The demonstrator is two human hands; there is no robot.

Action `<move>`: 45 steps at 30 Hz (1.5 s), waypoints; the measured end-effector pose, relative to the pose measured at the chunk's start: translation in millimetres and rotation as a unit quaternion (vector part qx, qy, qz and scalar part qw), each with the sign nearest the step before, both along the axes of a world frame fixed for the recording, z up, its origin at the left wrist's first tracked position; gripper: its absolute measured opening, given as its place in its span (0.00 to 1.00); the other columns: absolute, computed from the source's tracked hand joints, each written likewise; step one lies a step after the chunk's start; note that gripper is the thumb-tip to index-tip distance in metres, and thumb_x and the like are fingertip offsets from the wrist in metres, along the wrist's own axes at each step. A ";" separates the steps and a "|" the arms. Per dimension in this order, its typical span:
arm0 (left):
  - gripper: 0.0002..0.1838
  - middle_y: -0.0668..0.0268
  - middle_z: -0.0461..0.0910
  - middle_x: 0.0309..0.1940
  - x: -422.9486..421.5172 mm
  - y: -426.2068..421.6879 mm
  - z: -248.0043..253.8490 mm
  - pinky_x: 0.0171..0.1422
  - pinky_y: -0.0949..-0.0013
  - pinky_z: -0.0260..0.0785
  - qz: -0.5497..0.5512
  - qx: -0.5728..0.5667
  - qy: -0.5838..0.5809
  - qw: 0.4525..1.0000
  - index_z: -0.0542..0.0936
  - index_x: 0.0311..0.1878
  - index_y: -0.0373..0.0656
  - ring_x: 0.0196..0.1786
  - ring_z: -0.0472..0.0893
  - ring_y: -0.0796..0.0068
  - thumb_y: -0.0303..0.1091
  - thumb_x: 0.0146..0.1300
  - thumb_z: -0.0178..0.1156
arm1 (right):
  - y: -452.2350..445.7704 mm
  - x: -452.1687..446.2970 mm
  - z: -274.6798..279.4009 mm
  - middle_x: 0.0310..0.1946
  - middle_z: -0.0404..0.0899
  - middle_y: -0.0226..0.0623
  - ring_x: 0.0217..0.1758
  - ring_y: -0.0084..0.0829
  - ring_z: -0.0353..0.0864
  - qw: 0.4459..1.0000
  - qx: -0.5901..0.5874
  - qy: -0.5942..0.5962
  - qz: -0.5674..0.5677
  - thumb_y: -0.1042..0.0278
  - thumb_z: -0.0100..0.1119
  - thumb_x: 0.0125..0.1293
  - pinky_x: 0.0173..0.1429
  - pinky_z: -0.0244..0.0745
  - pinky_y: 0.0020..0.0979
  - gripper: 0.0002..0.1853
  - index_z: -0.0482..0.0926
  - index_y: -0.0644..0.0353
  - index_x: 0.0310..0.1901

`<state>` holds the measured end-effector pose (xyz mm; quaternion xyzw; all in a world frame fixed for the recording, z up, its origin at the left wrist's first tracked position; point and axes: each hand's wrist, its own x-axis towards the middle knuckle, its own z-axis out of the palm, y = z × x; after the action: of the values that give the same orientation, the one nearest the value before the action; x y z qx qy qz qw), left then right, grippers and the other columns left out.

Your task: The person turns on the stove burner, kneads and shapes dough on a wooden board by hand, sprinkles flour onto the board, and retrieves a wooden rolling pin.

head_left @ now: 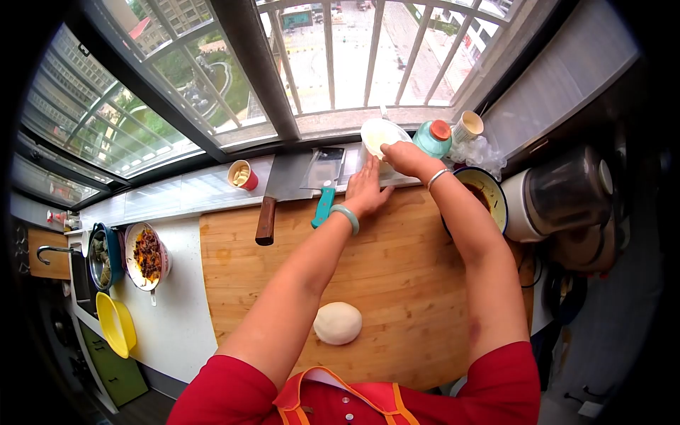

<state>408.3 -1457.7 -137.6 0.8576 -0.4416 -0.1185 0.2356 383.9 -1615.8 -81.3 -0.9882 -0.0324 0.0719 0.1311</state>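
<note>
A white bowl (375, 132) with pale contents, which look like flour, stands on the window ledge. My right hand (406, 158) is closed at the bowl's near right rim; what its fingers hold is hidden. My left hand (364, 190) has its fingers stretched out, the tips by the bowl's near side, and the thumb apart. I cannot tell whether they press on the bowl. Closer to my body, a smooth round of dough (338, 324) rests on the wooden board (397, 283), touched by neither hand.
Left of my hands lie a cleaver (266, 221) and a teal-handled knife (324, 207), beside a red cup (243, 176). A jar with a red lid (433, 138) and an enamel bowl (496, 205) stand right. Farther left are a chopped-food bowl (164, 258) and yellow basin (126, 326).
</note>
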 end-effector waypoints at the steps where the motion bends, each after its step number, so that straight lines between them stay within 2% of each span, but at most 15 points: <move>1: 0.49 0.42 0.48 0.66 0.0 -0.3 1.8 0.66 0.64 0.54 -0.003 0.022 -0.015 1.000 0.39 0.66 0.28 0.66 0.58 0.54 0.51 0.55 0.53 | -0.2 1.3 -0.8 0.25 0.77 0.52 0.32 0.50 0.77 1.000 0.001 0.000 -0.001 0.67 0.50 0.60 0.37 0.70 0.45 0.08 0.71 0.64 0.33; 4: 0.50 0.46 0.42 0.69 5.0 -1.0 11.8 0.67 0.62 0.51 -0.003 0.050 0.081 0.995 0.43 0.66 0.27 0.68 0.56 0.57 0.56 0.54 0.53 | 2.3 3.6 -2.1 0.24 0.76 0.53 0.32 0.51 0.77 0.999 0.006 -0.023 0.022 0.66 0.50 0.60 0.37 0.70 0.45 0.09 0.71 0.65 0.33; 8: 0.50 0.44 0.47 0.67 8.4 -1.4 18.2 0.66 0.62 0.51 0.011 0.041 0.125 0.991 0.43 0.66 0.27 0.67 0.58 0.55 0.56 0.54 0.53 | 4.8 7.1 -3.0 0.24 0.76 0.54 0.31 0.52 0.76 1.000 0.004 -0.015 0.010 0.68 0.48 0.60 0.36 0.70 0.46 0.08 0.70 0.65 0.33; 11: 0.52 0.43 0.55 0.64 9.1 0.3 20.0 0.65 0.61 0.53 0.035 0.053 0.206 0.977 0.38 0.67 0.28 0.64 0.61 0.52 0.56 0.54 0.53 | 7.3 6.4 -8.4 0.23 0.76 0.53 0.29 0.52 0.76 1.000 0.000 -0.025 -0.006 0.69 0.47 0.59 0.35 0.71 0.46 0.07 0.68 0.65 0.34; 13: 0.50 0.45 0.72 0.50 5.8 1.7 14.5 0.59 0.61 0.59 0.077 -0.050 0.215 0.972 0.39 0.67 0.33 0.50 0.73 0.51 0.53 0.53 0.56 | 9.3 4.5 -8.1 0.23 0.76 0.53 0.29 0.52 0.76 0.999 0.001 -0.032 -0.015 0.70 0.46 0.59 0.34 0.71 0.46 0.07 0.67 0.65 0.35; 17: 0.44 0.46 0.73 0.49 0.2 3.8 16.5 0.62 0.59 0.55 0.058 -0.020 0.198 0.978 0.43 0.67 0.41 0.51 0.73 0.53 0.49 0.55 0.56 | 5.8 4.5 -9.7 0.24 0.76 0.53 0.30 0.52 0.76 0.999 -0.005 -0.046 -0.016 0.72 0.47 0.58 0.34 0.71 0.45 0.08 0.64 0.64 0.37; 20: 0.37 0.49 0.73 0.50 -7.0 1.6 -4.7 0.65 0.56 0.49 0.043 -0.071 0.070 0.994 0.49 0.66 0.47 0.54 0.71 0.56 0.46 0.58 0.53 | 4.1 3.3 -9.1 0.25 0.76 0.53 0.31 0.52 0.77 0.999 -0.009 -0.053 -0.005 0.73 0.48 0.57 0.34 0.71 0.45 0.08 0.64 0.65 0.37; 22: 0.32 0.54 0.67 0.58 -11.8 0.6 -10.8 0.68 0.54 0.44 0.066 -0.087 -0.034 0.993 0.53 0.65 0.48 0.62 0.63 0.59 0.45 0.59 0.51 | 5.4 4.1 -6.9 0.26 0.76 0.53 0.31 0.52 0.77 0.999 -0.012 -0.052 -0.002 0.74 0.48 0.57 0.34 0.71 0.45 0.08 0.64 0.65 0.37; 25: 0.29 0.56 0.68 0.56 -15.7 -0.6 -12.3 0.68 0.55 0.45 0.090 -0.108 -0.086 0.986 0.58 0.61 0.46 0.61 0.64 0.61 0.46 0.60 0.51 | 8.5 4.7 -8.8 0.26 0.77 0.52 0.32 0.51 0.77 0.998 -0.009 -0.064 -0.002 0.75 0.48 0.56 0.34 0.72 0.44 0.09 0.64 0.65 0.38; 28: 0.27 0.56 0.70 0.53 -11.5 0.4 4.3 0.68 0.55 0.45 0.041 0.039 -0.021 0.998 0.62 0.59 0.42 0.58 0.67 0.62 0.48 0.60 0.50 | 25.3 -2.4 -10.0 0.26 0.78 0.48 0.32 0.47 0.79 0.996 -0.078 -0.035 0.036 0.75 0.50 0.53 0.33 0.73 0.42 0.09 0.66 0.64 0.37; 31: 0.26 0.55 0.72 0.49 -9.9 -0.8 7.9 0.67 0.55 0.46 0.018 0.070 -0.027 0.997 0.66 0.56 0.39 0.56 0.69 0.63 0.49 0.62 0.47 | 31.0 -7.6 -20.6 0.25 0.78 0.45 0.31 0.44 0.80 0.994 -0.091 -0.058 -0.001 0.74 0.49 0.54 0.34 0.75 0.39 0.07 0.67 0.63 0.35; 34: 0.26 0.55 0.73 0.48 -6.1 -2.0 8.8 0.66 0.56 0.48 0.006 0.091 0.016 0.996 0.67 0.55 0.37 0.56 0.69 0.62 0.50 0.63 0.45 | 30.8 -14.5 -26.6 0.24 0.78 0.45 0.30 0.43 0.80 0.981 -0.076 -0.178 -0.023 0.75 0.48 0.55 0.32 0.75 0.39 0.05 0.67 0.63 0.35; 38: 0.27 0.55 0.74 0.47 -8.4 -1.7 5.2 0.66 0.57 0.49 0.022 0.079 -0.022 0.996 0.67 0.56 0.36 0.56 0.69 0.63 0.49 0.63 0.45 | 23.2 -14.5 15.1 0.22 0.77 0.45 0.28 0.44 0.79 0.975 -0.117 -0.158 -0.101 0.76 0.45 0.57 0.28 0.74 0.40 0.04 0.65 0.62 0.35; 41: 0.28 0.54 0.73 0.48 -10.6 -0.6 5.2 0.64 0.57 0.50 0.020 0.060 -0.031 0.998 0.65 0.60 0.38 0.55 0.68 0.57 0.49 0.64 0.44 | -3.2 -13.2 35.5 0.24 0.78 0.47 0.28 0.46 0.80 0.955 -0.048 -0.184 -0.229 0.74 0.51 0.55 0.31 0.75 0.41 0.07 0.67 0.64 0.34; 45: 0.27 0.53 0.66 0.54 -15.4 2.4 15.0 0.67 0.55 0.45 0.029 0.068 -0.021 0.997 0.66 0.59 0.40 0.61 0.60 0.54 0.49 0.64 0.46 | -49.6 -18.5 18.6 0.26 0.78 0.51 0.34 0.50 0.79 0.927 -0.001 -0.251 -0.278 0.72 0.51 0.55 0.39 0.73 0.45 0.08 0.68 0.65 0.35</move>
<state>393.0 -1455.4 -122.6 0.8862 -0.4127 -0.1237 0.1706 365.5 -1665.4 -62.7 -0.9434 0.2122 -0.2181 0.1321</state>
